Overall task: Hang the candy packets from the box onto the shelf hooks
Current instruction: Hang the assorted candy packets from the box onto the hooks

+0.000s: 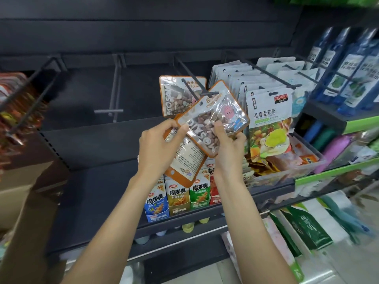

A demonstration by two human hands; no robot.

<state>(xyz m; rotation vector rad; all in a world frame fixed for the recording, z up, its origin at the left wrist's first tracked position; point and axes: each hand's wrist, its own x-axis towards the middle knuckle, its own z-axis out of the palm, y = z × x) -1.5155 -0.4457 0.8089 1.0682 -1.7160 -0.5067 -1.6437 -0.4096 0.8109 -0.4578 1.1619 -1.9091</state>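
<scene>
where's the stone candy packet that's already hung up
In the head view, centre: the hung packet is on the hook, left of the white packets, behind the tilted one.

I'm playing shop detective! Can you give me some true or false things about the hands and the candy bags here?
1. Both hands hold candy packets. True: the left hand and right hand grip the tilted front packet.
2. One stone candy packet already hangs on the hook. True.
3. The hook to the left is full of packets. False: it is bare.
4. The star gummy packets hang left of the hands. False: they hang to the right.
</scene>
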